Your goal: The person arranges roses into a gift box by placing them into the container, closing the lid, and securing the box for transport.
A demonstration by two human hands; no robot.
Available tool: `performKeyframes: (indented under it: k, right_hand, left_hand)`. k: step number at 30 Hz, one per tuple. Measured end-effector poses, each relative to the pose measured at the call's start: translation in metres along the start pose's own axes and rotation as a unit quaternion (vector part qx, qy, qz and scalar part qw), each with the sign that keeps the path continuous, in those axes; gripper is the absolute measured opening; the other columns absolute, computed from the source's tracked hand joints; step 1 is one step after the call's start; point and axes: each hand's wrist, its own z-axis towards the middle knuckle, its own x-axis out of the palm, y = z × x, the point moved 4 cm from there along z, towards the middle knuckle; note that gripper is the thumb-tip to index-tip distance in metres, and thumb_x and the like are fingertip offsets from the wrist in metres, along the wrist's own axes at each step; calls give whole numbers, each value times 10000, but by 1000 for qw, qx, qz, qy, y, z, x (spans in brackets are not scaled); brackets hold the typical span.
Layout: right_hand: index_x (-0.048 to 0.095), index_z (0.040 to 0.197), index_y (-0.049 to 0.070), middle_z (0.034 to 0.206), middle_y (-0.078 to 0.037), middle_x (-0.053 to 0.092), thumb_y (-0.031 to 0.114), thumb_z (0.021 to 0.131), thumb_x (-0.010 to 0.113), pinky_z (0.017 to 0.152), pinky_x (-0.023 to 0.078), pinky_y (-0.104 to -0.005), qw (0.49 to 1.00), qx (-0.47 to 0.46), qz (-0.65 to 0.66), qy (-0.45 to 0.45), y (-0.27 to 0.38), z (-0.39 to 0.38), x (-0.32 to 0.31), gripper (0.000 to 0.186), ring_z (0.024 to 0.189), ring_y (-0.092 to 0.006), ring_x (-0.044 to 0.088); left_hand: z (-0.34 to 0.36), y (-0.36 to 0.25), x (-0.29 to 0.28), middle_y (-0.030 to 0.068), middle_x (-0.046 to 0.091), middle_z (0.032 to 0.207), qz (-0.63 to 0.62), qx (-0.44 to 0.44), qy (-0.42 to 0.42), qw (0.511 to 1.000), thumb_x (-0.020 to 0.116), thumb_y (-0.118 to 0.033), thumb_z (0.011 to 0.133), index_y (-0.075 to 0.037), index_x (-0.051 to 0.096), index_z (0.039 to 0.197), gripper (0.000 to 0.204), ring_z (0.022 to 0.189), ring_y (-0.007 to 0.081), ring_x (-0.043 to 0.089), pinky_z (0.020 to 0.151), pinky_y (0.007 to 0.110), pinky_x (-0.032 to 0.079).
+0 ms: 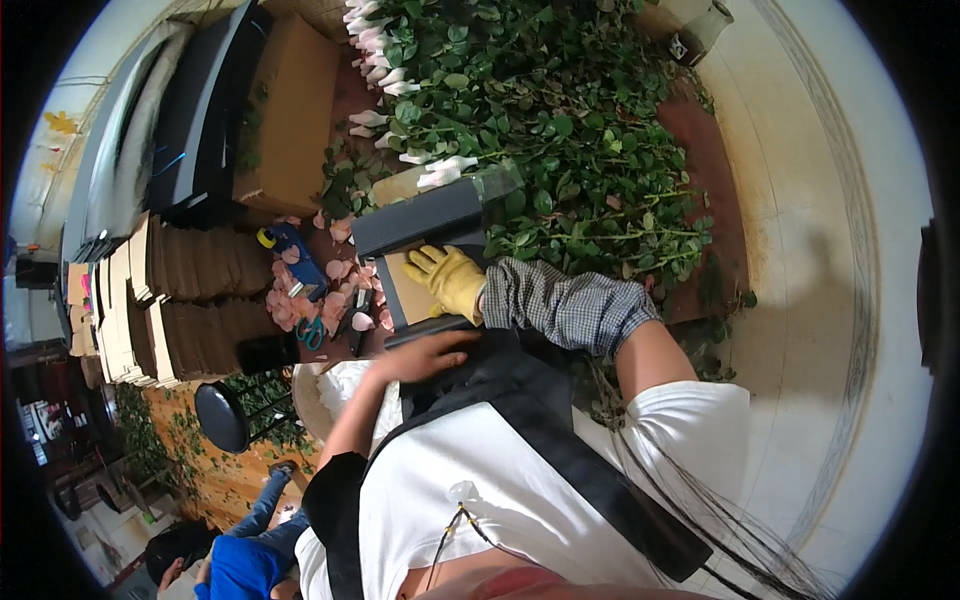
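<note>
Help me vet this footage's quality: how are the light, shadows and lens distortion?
Head view: bright light on the white shirt and pale tiled surface, which bears a soft shadow; dim far-left background; grey stripe bowed near the rim; black corners; the gloved right hand fairly sharp.

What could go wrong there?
The scissors lie loose among the pink petals, near the table's edge, so they might get knocked off.

The left hand is bare, while the right hand wears a yellow glove. If the leafy stems are prickly, the left could get scratched; I can't make out any thorns.

Loose petals beside the brown cardboard might slip underneath and get squashed.
</note>
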Motion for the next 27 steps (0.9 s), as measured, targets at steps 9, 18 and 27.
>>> performKeyframes:
  k: [9,18,27]
  right_hand:
    - [317,1533,116,1598,-144,324,418,917,524,1144,237,-531,999,38,9,-28,-6,-12,-2,717,1456,-301,322]
    - [578,1332,85,1362,-129,590,328,950,597,1023,457,-431,885,-201,417,34,-46,-32,-121,453,1265,-284,548]
    - [700,1025,86,1115,-94,677,217,715,828,1003,480,-405,909,408,59,-66,-431,33,-127,361,1124,-269,600]
  left_hand:
    - [26,-48,-46,138,701,819,323,-276,-227,877,632,-234,923,-84,690,756,232,698,291,695,615,393,546]
    - [20,23,-37,183,699,770,362,-367,-129,847,609,-413,948,-67,586,1222,442,726,327,711,612,453,565]
    - [31,13,-42,223,720,858,170,-367,-225,887,686,-299,915,-78,629,1221,382,786,373,714,697,465,563]
